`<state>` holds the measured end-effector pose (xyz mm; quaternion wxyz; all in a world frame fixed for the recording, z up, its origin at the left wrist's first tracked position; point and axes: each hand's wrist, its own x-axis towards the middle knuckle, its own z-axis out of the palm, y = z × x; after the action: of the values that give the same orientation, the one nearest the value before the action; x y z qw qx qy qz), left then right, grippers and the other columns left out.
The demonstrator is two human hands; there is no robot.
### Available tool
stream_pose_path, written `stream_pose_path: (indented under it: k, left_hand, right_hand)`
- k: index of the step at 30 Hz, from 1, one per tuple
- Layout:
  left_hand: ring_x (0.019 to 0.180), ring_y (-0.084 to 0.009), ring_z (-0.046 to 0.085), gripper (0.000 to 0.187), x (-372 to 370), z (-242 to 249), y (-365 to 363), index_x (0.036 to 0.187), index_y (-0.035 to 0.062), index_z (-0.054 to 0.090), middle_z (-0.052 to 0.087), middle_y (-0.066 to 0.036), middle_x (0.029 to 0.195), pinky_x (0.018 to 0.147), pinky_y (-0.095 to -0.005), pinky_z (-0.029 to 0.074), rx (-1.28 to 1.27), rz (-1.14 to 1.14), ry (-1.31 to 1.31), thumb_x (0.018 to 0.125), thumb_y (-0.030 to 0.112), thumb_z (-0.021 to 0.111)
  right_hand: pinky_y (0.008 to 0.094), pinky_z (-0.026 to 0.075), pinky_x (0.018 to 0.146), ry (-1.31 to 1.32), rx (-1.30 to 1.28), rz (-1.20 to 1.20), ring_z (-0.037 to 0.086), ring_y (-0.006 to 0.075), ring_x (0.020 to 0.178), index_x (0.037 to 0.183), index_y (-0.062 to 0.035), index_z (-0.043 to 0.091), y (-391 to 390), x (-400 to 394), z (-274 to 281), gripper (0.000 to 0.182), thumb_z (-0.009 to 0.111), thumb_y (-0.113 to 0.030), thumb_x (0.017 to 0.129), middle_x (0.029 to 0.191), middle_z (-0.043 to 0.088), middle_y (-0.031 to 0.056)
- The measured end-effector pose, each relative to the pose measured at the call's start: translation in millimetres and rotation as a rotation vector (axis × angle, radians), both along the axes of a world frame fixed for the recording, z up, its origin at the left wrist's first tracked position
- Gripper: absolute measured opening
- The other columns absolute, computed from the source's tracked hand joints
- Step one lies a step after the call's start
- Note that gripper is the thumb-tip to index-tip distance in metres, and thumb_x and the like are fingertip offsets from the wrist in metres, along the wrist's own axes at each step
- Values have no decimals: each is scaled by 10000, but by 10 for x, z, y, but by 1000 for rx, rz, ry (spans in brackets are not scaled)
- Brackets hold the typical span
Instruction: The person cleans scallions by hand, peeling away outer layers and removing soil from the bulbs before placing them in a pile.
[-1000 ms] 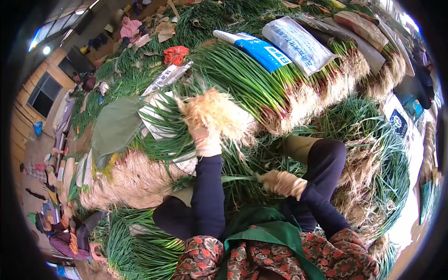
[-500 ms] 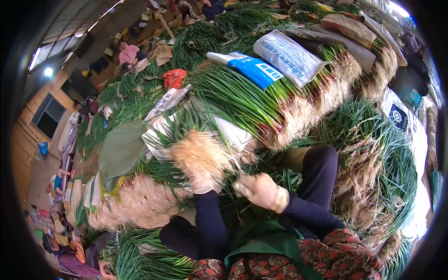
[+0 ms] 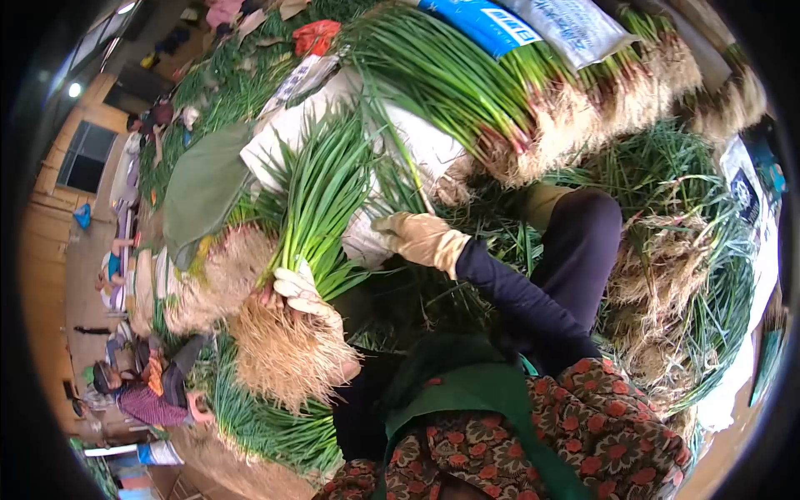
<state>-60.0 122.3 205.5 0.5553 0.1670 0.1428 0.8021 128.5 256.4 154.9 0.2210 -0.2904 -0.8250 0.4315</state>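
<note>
Across the upper half of the frame, a long stacked row of green onions (image 3: 467,92), leaves to the upper left, pale root ends to the right, weighted by blue and white sacks (image 3: 533,21). Heaped at right of the frame, more loose onions with tangled roots (image 3: 667,275). At left of centre, a folded green tarp (image 3: 200,187) next to a white sack (image 3: 292,133).

At centre left, a held bunch of green onions (image 3: 321,200), long axis running from the root tuft (image 3: 287,354) at lower centre left up to the leaf tips at upper centre (nearly upright in the frame, tilted a little right at the top). Left hand (image 3: 300,293), gloved, closed around the bunch just above the roots, at the lower end of that axis. Right hand (image 3: 417,237), gloved, just right of the bunch at mid-height, fingers loosely curled and pinching a single thin stalk (image 3: 412,179) that rises to the upper centre; how tightly closed, hard to tell. Bunch leftward of the right hand, near but apart; left hand far the nearer, already gripping.

At lower left of the frame, another person (image 3: 142,396) seated among onions.
</note>
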Motion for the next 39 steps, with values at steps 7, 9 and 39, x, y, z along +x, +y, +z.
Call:
stream_pose_path:
  k: [7, 9, 39]
  left_hand:
    - [1092, -232, 527, 382, 197, -340, -408, 1212, 43, 500, 561, -105, 1186, 963, -380, 400, -213, -13, -95, 941, 305, 441]
    - [1085, -230, 531, 379, 213, -399, -483, 1205, 42, 505, 566, -105, 1178, 960, -377, 403, -259, -22, -113, 940, 305, 443]
    - [718, -227, 643, 248, 627, -265, -489, 981, -10, 583, 640, -120, 804, 668, -334, 530, -155, -290, 374, 912, 222, 527]
  right_hand:
    - [309, 487, 554, 283, -916, 320, 583, 172, 549, 1066, 10, 607, -527, -800, -310, 669, 468, -614, 868, 759, 657, 121]
    - [303, 481, 530, 367, -1055, 449, 574, 173, 526, 962, 16, 610, -650, -701, -292, 445, 510, -416, 922, 734, 650, 112]
    - [355, 513, 808, 526, -1193, -59, 619, 234, 894, 1136, -10, 552, -478, -268, 127, 406, 642, -289, 855, 1027, 622, 112]
